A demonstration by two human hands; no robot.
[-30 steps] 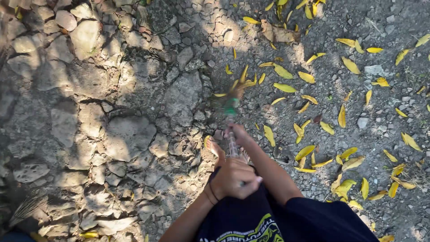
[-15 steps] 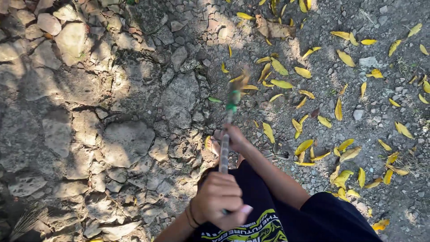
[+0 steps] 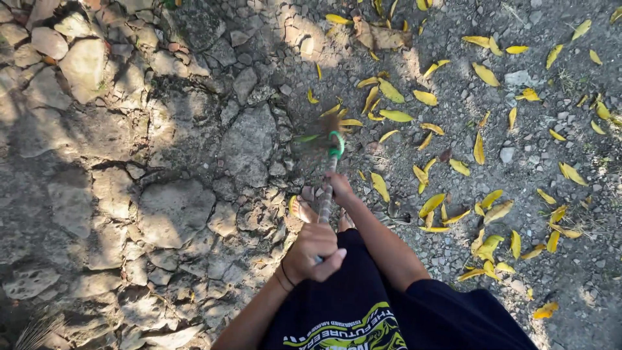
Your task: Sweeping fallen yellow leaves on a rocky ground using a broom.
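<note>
I hold a thin broom (image 3: pixel 327 194) with both hands, looking straight down. My left hand (image 3: pixel 313 251) is closed round the top of the stick near my dark shirt. My right hand (image 3: pixel 339 188) grips the stick lower down. A green band (image 3: pixel 337 144) ties the blurred brown bristles (image 3: pixel 322 133), which touch the ground beside several yellow leaves (image 3: pixel 396 115). My sandalled foot (image 3: pixel 302 209) shows just left of the stick.
Cracked, uneven flat stones (image 3: pixel 175 201) cover the left half. Grey gravel (image 3: pixel 518 155) strewn with yellow fallen leaves (image 3: pixel 486 214) fills the right. A dry brown leaf (image 3: pixel 382 37) lies at the top. Bristles of another broom (image 3: pixel 35 330) poke in at bottom left.
The broom head has swung a little to the left and nearer to me. Both hands have shifted with the stick, and the view has drifted slightly.
</note>
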